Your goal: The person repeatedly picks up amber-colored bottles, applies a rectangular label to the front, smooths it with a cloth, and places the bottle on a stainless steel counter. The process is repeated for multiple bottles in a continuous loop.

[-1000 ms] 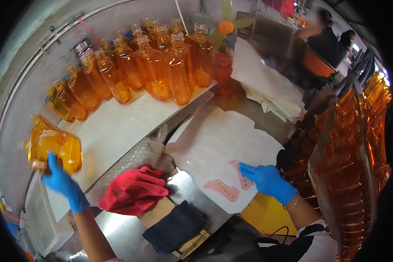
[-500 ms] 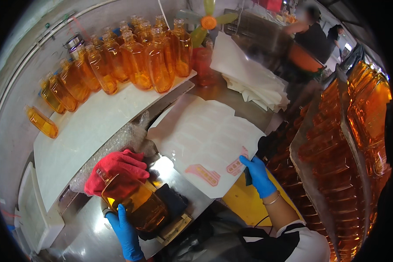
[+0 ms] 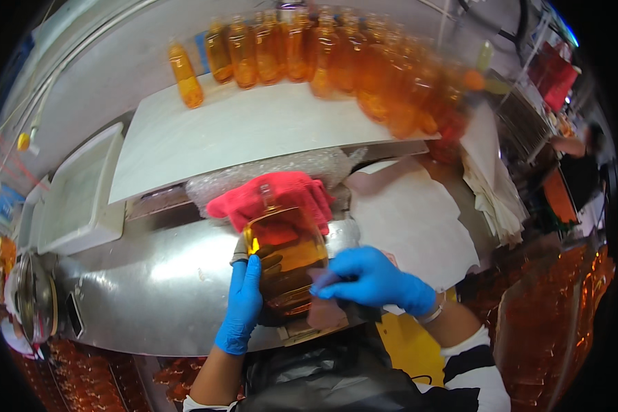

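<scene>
You are gripping amber bottle (image 3: pixel 286 257) side with left hand (image 3: pixel 242 305), fingers curled around it; right hand (image 3: pixel 375 281) fingers pressing label (image 3: pixel 323 280) onto bottle, just below red cloth (image 3: pixel 275 196).

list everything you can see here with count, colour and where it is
amber bottle: one, clear with amber liquid, lying on the steel counter between both hands
label: one, reddish, at the bottle's right side under the right hand
red cloth: one, red, behind the bottle
bubble wrap: one sheet, clear, behind the cloth
row of bottles: many, amber, along the back of the white board
white board: one, white, behind the counter
white tray: one, white, far left
label sheet: one, white, right of the bottle
left hand: blue glove, on the bottle's left side
right hand: blue glove, pressing the label
</scene>
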`<state>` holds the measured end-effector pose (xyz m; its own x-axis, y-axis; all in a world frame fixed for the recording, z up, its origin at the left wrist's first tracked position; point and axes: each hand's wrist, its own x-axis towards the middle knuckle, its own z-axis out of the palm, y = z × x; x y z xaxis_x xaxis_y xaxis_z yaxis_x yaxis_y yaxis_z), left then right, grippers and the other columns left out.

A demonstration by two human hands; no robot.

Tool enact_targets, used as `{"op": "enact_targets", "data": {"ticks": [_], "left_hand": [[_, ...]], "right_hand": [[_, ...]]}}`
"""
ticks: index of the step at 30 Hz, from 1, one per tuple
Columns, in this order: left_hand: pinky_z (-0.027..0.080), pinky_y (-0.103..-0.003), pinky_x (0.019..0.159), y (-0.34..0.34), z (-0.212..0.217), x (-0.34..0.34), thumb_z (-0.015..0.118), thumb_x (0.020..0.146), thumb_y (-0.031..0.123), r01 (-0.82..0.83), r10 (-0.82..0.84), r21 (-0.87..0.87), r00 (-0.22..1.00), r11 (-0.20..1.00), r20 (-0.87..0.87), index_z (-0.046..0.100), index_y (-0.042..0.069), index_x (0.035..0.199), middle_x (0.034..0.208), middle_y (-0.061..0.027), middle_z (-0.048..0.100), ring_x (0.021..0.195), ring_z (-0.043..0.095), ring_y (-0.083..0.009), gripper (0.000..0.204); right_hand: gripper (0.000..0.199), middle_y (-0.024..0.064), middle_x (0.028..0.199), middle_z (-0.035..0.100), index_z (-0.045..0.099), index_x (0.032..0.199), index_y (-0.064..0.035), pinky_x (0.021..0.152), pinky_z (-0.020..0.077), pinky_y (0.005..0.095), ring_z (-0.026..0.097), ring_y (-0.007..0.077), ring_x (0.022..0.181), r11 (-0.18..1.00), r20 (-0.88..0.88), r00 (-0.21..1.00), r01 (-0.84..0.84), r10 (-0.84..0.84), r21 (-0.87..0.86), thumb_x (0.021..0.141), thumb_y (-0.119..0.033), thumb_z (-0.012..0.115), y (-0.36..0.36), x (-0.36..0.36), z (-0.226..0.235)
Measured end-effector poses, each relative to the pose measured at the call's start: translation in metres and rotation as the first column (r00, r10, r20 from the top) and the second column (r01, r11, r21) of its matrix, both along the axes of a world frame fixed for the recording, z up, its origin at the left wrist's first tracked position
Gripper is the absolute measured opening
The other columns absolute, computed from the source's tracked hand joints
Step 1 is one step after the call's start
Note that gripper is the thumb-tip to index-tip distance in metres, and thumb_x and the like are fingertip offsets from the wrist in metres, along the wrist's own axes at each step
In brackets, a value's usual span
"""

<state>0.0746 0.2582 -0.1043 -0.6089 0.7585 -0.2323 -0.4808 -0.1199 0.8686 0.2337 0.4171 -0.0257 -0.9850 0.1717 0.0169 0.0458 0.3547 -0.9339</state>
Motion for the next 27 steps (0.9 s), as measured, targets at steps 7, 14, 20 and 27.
{"op": "enact_targets", "data": {"ticks": [7,14,20,27], "left_hand": [[0.043,-0.035,0.091,-0.003,0.020,0.026,0.070,0.074,0.013,-0.019,-0.075,-0.191,0.879,0.981,-0.472,0.013,0.004,0.140,0.124,-0.0163,0.042,0.111,0.048,-0.0237,0.087],[0.044,-0.035,0.091,0.005,0.028,0.011,0.064,0.079,0.010,0.029,-0.043,-0.069,0.974,0.997,-0.221,0.023,-0.001,0.135,0.123,-0.0156,0.045,0.110,0.050,-0.0229,0.070],[0.049,-0.030,0.079,0.029,0.020,-0.020,0.073,0.075,0.021,-0.031,-0.010,-0.182,0.975,0.983,-0.221,0.045,-0.004,0.114,0.104,-0.0132,0.058,0.092,0.058,-0.0191,0.054],[0.050,-0.030,0.075,0.043,0.036,-0.016,0.072,0.076,0.027,-0.128,0.050,-0.330,0.971,0.935,-0.232,0.046,-0.004,0.111,0.101,-0.0141,0.059,0.089,0.060,-0.0200,0.054]], "right_hand": [[0.016,0.0059,0.075,0.059,0.067,0.083,-0.0138,0.062,0.0481,0.0336,0.058,0.0229,0.071,0.794,-0.158,0.979,-0.010,0.133,0.608,0.073,-0.026,0.068,0.016,-0.069,-0.004],[0.038,0.0056,0.073,0.051,0.050,0.079,-0.0075,0.057,0.0438,0.0305,0.051,0.0160,0.062,0.774,-0.068,0.800,0.595,-0.596,0.214,0.069,-0.033,0.077,0.005,-0.042,-0.022],[0.047,-0.0021,0.066,0.035,0.038,0.071,-0.0083,0.055,0.0351,0.0226,0.034,0.0068,0.062,0.765,0.161,0.750,0.642,-0.641,0.053,0.068,-0.028,0.080,-0.043,-0.017,-0.046],[0.048,0.0031,0.065,0.042,0.041,0.069,-0.0068,0.055,0.0406,0.0298,0.042,0.0135,0.059,0.679,0.133,0.686,0.727,-0.715,-0.099,0.067,-0.036,0.079,-0.045,-0.021,-0.067]]}}
